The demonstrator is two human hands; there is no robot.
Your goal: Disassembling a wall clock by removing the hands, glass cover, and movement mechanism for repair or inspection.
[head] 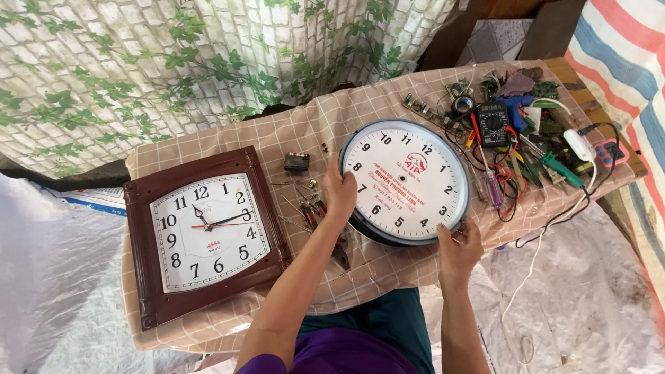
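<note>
Hands grip a round white wall clock (405,181) lying on the checked table (208,325): left hand (339,195) clamped on its left rim, right hand (457,244) on its lower right edge. Best kept level, clear of the pliers (313,213) and the brown square clock (204,232).

Both hands on round white wall clock (405,181): left hand (339,194) grips its left rim, right hand (457,246) its near-right rim. Square brown clock (204,232) lies left; tool pile (519,138) far right.
</note>
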